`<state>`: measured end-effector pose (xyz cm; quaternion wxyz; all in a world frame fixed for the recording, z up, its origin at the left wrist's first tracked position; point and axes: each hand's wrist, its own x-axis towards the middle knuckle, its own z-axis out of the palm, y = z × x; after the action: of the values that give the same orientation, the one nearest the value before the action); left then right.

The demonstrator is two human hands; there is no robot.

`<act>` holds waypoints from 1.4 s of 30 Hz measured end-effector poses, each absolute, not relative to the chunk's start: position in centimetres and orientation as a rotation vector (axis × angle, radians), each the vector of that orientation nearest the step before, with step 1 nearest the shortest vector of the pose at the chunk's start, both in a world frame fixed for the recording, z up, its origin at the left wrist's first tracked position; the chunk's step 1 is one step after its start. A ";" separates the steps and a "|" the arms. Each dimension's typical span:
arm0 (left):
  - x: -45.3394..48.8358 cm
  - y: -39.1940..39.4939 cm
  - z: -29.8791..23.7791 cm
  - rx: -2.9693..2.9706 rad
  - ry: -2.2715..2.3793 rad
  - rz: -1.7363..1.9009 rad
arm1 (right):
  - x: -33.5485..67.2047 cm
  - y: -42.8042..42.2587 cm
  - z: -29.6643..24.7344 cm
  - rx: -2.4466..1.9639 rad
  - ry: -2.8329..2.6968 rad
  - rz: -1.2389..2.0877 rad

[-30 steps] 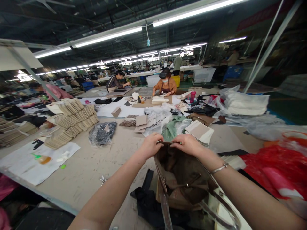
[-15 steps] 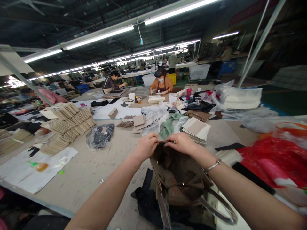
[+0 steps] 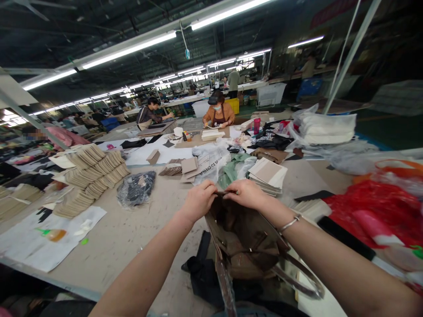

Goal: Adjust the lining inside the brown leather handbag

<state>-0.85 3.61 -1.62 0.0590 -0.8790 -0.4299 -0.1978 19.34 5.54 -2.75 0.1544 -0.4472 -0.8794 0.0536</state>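
Long tube lights (image 3: 128, 50) hang over a busy workshop, and a wide beige table (image 3: 122, 237) fills the near part of it. Close to the person, at the table's near side, a brown bag (image 3: 243, 264) gapes open, its straps toward the person. The left hand (image 3: 200, 200) pinches the bag's far rim between thumb and fingers; the right hand (image 3: 246, 193) grips the same rim just beside it, fingers curled over the edge. A bracelet (image 3: 291, 223) circles the right wrist. Black cloth (image 3: 203, 275) lies crumpled beside the bag, on the left. Past the hands are green cloth (image 3: 231, 169) and a stack of cards (image 3: 269, 174). Red plastic (image 3: 390, 202) is heaped at the right; at the left, a plastic-wrapped bundle (image 3: 136, 188) sits near tall beige stacks (image 3: 95, 171). Across the table, a co-worker in an orange top (image 3: 228, 113) sits.
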 end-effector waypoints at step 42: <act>-0.5 4.1 -2.0 -2.879 -1.149 -0.739 | 20.8 5.8 -2.6 -0.608 -2.502 -0.140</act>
<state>-0.51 4.09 -1.96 -0.0224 -0.9032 -0.3604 -0.2318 20.78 5.82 -2.62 0.2778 -0.2264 -0.9321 -0.0520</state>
